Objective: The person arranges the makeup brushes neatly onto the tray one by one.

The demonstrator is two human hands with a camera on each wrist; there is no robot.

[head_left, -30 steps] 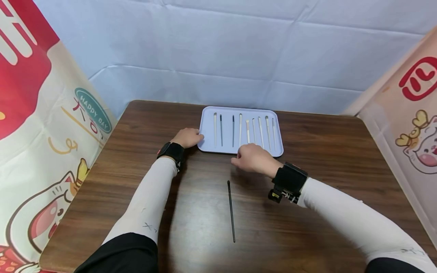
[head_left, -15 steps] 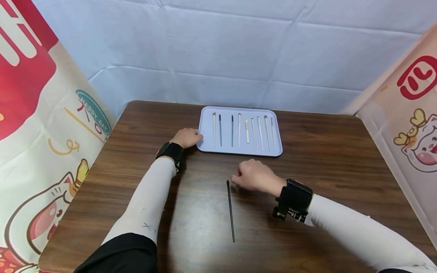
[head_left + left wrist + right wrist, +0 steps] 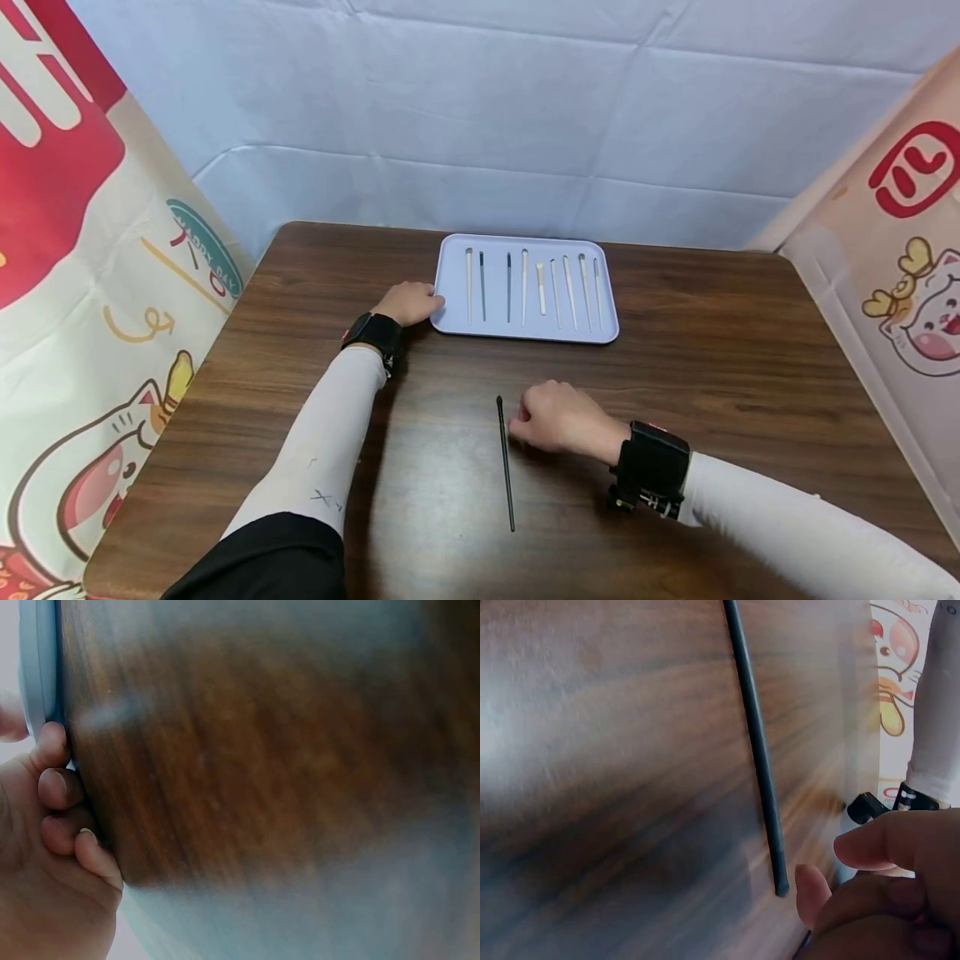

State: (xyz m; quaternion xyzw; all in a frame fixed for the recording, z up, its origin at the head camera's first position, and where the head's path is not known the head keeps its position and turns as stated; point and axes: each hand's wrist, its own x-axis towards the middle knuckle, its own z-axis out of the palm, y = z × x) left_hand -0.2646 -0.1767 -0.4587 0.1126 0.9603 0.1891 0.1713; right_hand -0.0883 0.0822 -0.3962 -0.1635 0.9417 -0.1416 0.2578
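Observation:
My left hand (image 3: 407, 304) holds the left edge of the pale lavender tray (image 3: 452, 279). In the left wrist view its thumb lies on one side of the tray rim (image 3: 37, 667), with curled fingers (image 3: 64, 787) against the other. A slim black brush (image 3: 506, 467) lies lengthwise on the table, its thicker dark end pointing to the tray. Just right of that end is my right hand (image 3: 564, 419), holding nothing. In the right wrist view its thumb and index finger stand apart beside the brush end (image 3: 781, 885), the other fingers bent.
Several slim brushes, pale ones (image 3: 524, 287) and dark ones (image 3: 508, 287), lie side by side in the tray. The brown wooden table (image 3: 712, 350) reaches back to a pale cloth (image 3: 480, 100). Printed cloths hang at the left (image 3: 135, 292) and right (image 3: 847, 225).
My right hand has moved from the tray's front edge back toward me, to beside the black brush. The left hand stays at the tray's edge; the black brush lies still.

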